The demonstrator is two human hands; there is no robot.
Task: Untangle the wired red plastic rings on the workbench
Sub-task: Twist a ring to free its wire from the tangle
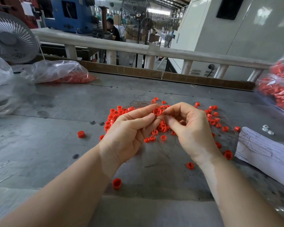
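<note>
Head view: left hand point(129, 130) pinches a small round red plastic ring point(157, 111) above the tangled red pile point(115, 116) (thin wire trailing); right hand point(187, 126) pinches that wire beside it.

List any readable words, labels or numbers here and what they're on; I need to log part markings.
None can be read.
Paper sheet at the workbench's right edge: faint handwritten lines, too blurred to read.
Red rings, such as the one held up between the hands: moulded cross, no lettering visible.
Blue machine behind: no legible label.
</note>
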